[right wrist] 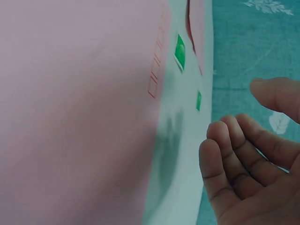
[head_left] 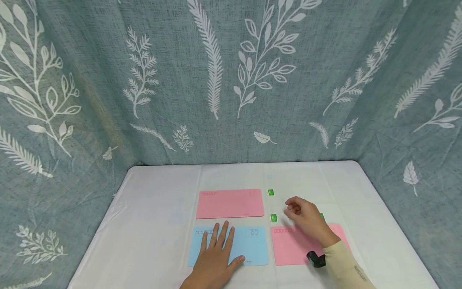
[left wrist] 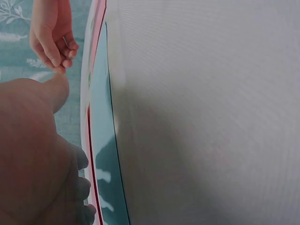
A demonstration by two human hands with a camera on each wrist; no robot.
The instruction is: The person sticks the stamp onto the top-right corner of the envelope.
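My left hand [head_left: 213, 257] lies over a light blue envelope [head_left: 257, 251], fingers straight and spread. In the left wrist view, whether its palm touches the paper is hard to tell. My right hand [head_left: 306, 218] hovers over the top edge of a pink envelope [head_left: 288, 251], its fingers loosely bent. The right wrist view shows the thumb apart from the fingers [right wrist: 213, 159] and nothing between them. Nearest to it is a green stamp [head_left: 273, 218]; a second green stamp [head_left: 271, 192] lies farther back. Another green piece [head_left: 322, 216] is partly hidden behind the right hand.
Another pink envelope [head_left: 229, 204] lies behind the blue one. All rest on a white-covered table [head_left: 151, 233]. A teal curtain [head_left: 231, 136] with white leaf prints stands behind and at both sides. A small black object [head_left: 316, 259] sits at the right wrist.
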